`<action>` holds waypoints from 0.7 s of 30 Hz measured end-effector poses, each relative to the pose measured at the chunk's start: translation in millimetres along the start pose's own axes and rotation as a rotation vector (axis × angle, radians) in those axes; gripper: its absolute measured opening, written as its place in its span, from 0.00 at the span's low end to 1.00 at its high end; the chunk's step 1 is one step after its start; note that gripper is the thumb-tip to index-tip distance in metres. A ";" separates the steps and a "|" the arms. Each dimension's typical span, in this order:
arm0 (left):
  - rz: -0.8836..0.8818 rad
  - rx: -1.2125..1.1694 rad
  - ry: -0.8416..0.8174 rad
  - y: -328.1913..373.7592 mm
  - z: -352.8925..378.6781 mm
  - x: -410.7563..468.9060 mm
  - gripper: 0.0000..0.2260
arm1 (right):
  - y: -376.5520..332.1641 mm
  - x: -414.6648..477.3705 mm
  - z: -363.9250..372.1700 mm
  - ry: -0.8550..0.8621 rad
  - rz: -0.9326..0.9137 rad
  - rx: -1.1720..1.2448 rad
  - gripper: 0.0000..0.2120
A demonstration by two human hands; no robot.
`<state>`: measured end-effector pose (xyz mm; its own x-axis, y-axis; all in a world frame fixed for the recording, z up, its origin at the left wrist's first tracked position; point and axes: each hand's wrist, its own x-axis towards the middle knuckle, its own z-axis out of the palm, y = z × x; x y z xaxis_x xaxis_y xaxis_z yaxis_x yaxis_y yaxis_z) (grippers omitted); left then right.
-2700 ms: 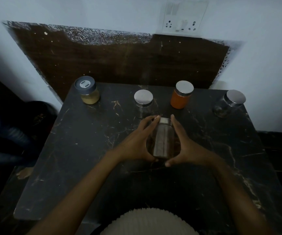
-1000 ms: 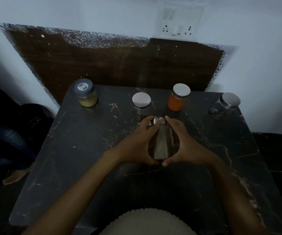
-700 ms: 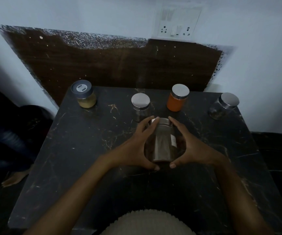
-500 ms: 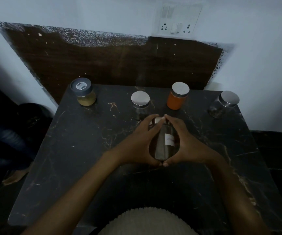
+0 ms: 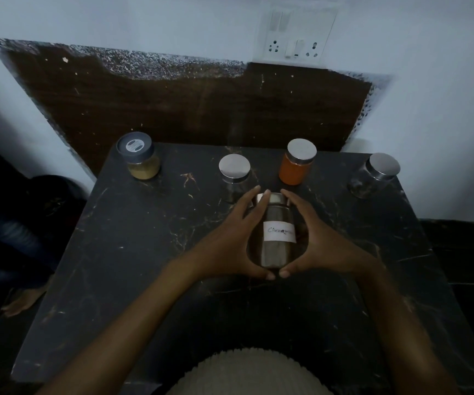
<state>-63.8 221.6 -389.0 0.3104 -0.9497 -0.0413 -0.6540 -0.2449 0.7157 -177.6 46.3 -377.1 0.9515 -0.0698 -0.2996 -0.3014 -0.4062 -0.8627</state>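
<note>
Both hands are cupping the cinnamon jar [image 5: 274,253] near the middle of the black marble bench [image 5: 133,252]. The left hand [image 5: 227,246] is wrapping it from 9 o'clock and the right hand [image 5: 327,249] from 3 o'clock. The fingers [image 5: 247,206] of both hands are curling up along the glass towards the steel lid [image 5: 275,198], and the thumbs are meeting under the base at 6 o'clock. The jar's white handwritten label [image 5: 280,234] is facing the camera. Whether the base is touching the bench cannot be told.

Four more jars are standing along the far edge:
- At 10 o'clock, a yellow-powder jar [image 5: 141,158].
- At 11 o'clock, just beyond the left fingertips, a steel-lidded glass jar [image 5: 234,170].
- At 1 o'clock, an orange-powder jar [image 5: 297,163].
- At 2 o'clock, a dark glass jar [image 5: 374,176].
</note>
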 end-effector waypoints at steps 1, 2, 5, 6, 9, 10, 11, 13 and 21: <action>0.004 0.016 0.007 0.3 -1.1 1.4 0.57 | -0.3 0.7 0.4 0.015 -0.014 -0.009 0.60; 0.009 0.020 0.020 0.5 -2.4 2.4 0.57 | -1.2 0.8 -0.4 0.024 -0.026 -0.020 0.61; 0.040 -0.034 0.070 1.8 -8.4 3.6 0.56 | -8.4 -2.0 -8.4 0.004 -0.053 -0.025 0.61; 0.045 -0.056 0.084 3.1 -11.1 3.8 0.56 | -11.2 -3.8 -12.1 -0.007 -0.055 -0.021 0.61; 0.042 -0.108 0.094 7.4 -19.1 5.7 0.58 | -17.1 -7.8 -20.6 -0.005 -0.072 -0.022 0.61; 0.040 -0.109 0.081 8.1 -20.8 6.6 0.59 | -18.1 -8.7 -21.8 0.005 -0.082 -0.028 0.61; 0.037 -0.095 0.068 8.9 -22.3 8.0 0.60 | -18.6 -9.2 -22.5 0.022 -0.092 -0.039 0.60; 0.015 -0.058 0.038 11.5 -24.8 10.6 0.62 | -18.4 -10.5 -22.9 0.061 -0.111 -0.076 0.60; 0.112 -0.074 0.084 50.7 -66.6 37.2 0.60 | -60.0 -22.5 -59.6 0.328 -0.268 -0.301 0.60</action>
<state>-39.4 186.8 -307.8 0.2977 -0.9496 0.0979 -0.6360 -0.1208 0.7622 -177.2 17.9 -294.3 0.9766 -0.1898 0.1011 -0.0593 -0.6896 -0.7218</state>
